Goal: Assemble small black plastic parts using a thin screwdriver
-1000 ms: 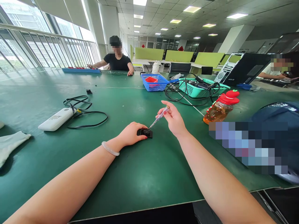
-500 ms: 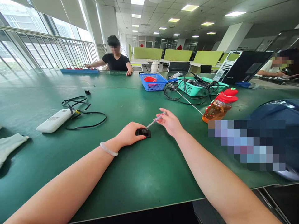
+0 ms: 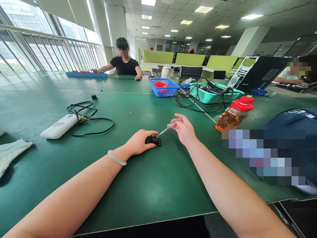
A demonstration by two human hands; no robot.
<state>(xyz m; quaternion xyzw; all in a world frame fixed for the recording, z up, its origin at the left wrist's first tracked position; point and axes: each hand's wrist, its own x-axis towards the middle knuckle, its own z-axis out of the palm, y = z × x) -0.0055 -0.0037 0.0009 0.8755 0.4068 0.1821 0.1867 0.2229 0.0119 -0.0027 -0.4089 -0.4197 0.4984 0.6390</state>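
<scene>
A small black rectangular part (image 3: 156, 141) lies flat on the green table (image 3: 153, 185). My left hand (image 3: 139, 142), a pale bangle at its wrist, is closed on the part's left side with thumb and fingers. My right hand (image 3: 185, 131) pinches the clear handle of a thin screwdriver (image 3: 166, 129). Its metal shaft slants down and left, and the tip meets the top of the black part near my left fingers. Exactly where the tip sits is too small to make out.
Left of my hands lies a white power bank (image 3: 60, 126) with a looped black cable (image 3: 104, 119). A red-capped bottle (image 3: 231, 117), a dark bag (image 3: 297, 132) and baskets, blue (image 3: 164, 92) and teal (image 3: 205, 96), stand to the right and back. A person (image 3: 125, 64) sits across the table.
My right hand has shifted slightly to the right with the screwdriver, whose tip stays at the black part. My left hand keeps its hold. The whole view has moved a little.
</scene>
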